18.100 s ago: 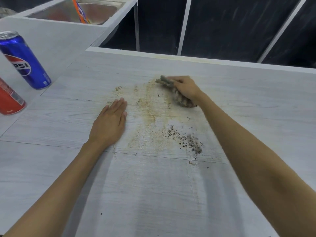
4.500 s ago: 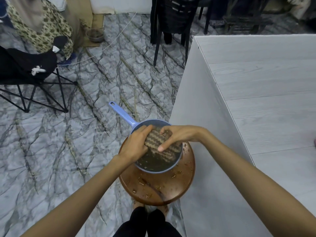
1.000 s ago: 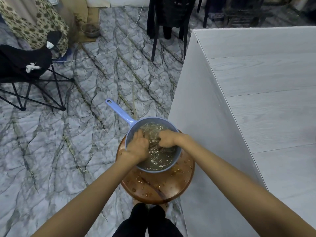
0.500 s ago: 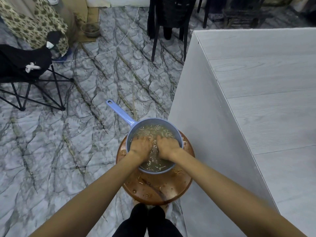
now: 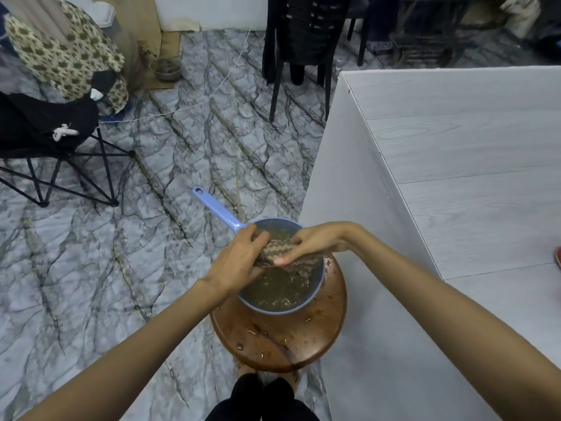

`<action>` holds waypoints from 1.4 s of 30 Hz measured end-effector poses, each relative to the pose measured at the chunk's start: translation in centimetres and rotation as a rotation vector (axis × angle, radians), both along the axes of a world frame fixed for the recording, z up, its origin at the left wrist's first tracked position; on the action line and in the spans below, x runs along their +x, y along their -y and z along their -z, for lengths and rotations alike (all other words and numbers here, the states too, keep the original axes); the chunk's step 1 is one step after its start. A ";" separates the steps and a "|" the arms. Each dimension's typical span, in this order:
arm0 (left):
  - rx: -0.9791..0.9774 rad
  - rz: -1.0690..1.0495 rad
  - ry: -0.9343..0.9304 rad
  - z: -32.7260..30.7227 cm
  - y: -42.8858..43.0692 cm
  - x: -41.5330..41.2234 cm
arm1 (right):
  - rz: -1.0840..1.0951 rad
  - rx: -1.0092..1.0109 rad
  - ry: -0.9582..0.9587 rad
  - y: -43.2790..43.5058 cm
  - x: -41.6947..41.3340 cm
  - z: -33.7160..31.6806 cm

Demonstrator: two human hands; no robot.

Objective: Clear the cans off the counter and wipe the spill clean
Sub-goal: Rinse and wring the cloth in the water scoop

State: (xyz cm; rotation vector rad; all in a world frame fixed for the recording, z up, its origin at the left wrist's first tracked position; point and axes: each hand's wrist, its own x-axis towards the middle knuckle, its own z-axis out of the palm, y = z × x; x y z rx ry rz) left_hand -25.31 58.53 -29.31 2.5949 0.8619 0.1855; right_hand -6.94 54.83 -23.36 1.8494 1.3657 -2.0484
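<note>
**Both hands hold a wet cloth over a blue pan of murky water**

Seen from above, a person's two bare arms reach forward and down. The left hand (image 5: 239,262) and the right hand (image 5: 315,243) are each closed on a brown-and-tan patterned cloth (image 5: 280,253), gripping it from opposite sides. The cloth is stretched between them just above a blue pan (image 5: 315,294), with its lower edge hanging toward the water. The pan holds cloudy brownish water with small floating bits. Its long blue handle (image 5: 217,209) points up and to the left, away from the person.

The pan sits on a round brown wooden stool (image 5: 279,344), whose wet top is speckled with droplets and debris. The stool stands on a grey marbled floor (image 5: 91,268), just beside the side panel of a white wood-grain desk (image 5: 470,153) that fills the right of the view. At the far right edge of the desk, a sliver of something red (image 5: 558,258) shows; what it is cannot be told. A black folding chair (image 5: 45,138) stands at left.
</note>
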 end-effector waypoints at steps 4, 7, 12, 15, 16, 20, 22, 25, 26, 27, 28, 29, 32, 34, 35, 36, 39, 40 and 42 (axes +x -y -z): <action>-0.012 -0.007 0.194 -0.3 0.3 0.1 | 0.094 -0.162 -0.217 -0.1 0.6 1.0; -0.054 -0.001 0.201 0.0 0.2 0.2 | 0.136 -0.202 -0.277 -0.1 0.1 2.0; -0.078 0.004 0.053 0.9 -0.1 0.5 | 0.066 -0.052 -0.059 0.1 -0.4 1.7; -0.069 -0.083 -0.059 1.4 -0.1 1.0 | -0.090 0.126 0.236 -0.3 -1.3 1.2; -0.101 -0.123 -0.080 1.5 -0.1 1.3 | -0.188 0.241 0.384 -0.4 -1.6 1.0; -0.370 -0.263 0.017 0.9 0.3 2.5 | -0.391 0.631 0.729 -0.6 -2.5 0.7; -0.501 -0.318 0.004 0.1 0.5 2.9 | -0.435 0.694 0.807 -0.6 -2.6 0.9; -0.906 -0.452 0.085 -0.7 1.2 2.7 | -0.522 0.737 0.847 -0.6 -2.9 0.9; -1.046 -0.474 0.112 -0.8 1.4 2.4 | -0.541 0.756 0.851 -0.5 -3.1 1.0; -1.184 -0.481 0.129 -1.0 1.6 2.3 | -0.551 0.783 0.854 -0.5 -3.2 1.0; -1.317 -0.488 0.136 -1.0 1.7 2.2 | -0.560 0.804 0.854 -0.6 -3.2 1.2; -1.441 -0.500 0.141 -1.0 1.7 2.1 | -0.570 0.820 0.848 -0.6 -3.3 1.3; -1.748 -0.560 0.179 -1.2 1.7 1.9 | -0.591 0.873 0.820 -0.7 -3.5 1.8; -1.901 -0.542 0.197 -1.3 1.6 1.7 | -0.611 0.930 0.816 -0.7 -3.6 2.0; -1.972 -0.519 0.207 -1.3 1.5 1.5 | -0.622 0.949 0.818 -0.7 -3.7 2.0; -2.048 -0.489 0.226 -1.1 1.4 1.4 | -0.628 0.962 0.820 -0.7 -3.7 1.9; -2.243 -0.361 0.322 -0.6 1.4 0.9 | -0.648 0.979 0.842 -0.8 -3.8 1.6; -2.286 -0.327 0.357 -0.5 1.5 0.9 | -0.661 0.978 0.851 -0.8 -3.7 1.5; -2.325 -0.302 0.420 -0.4 1.8 0.9 | -0.693 0.968 0.863 -0.7 -3.7 1.1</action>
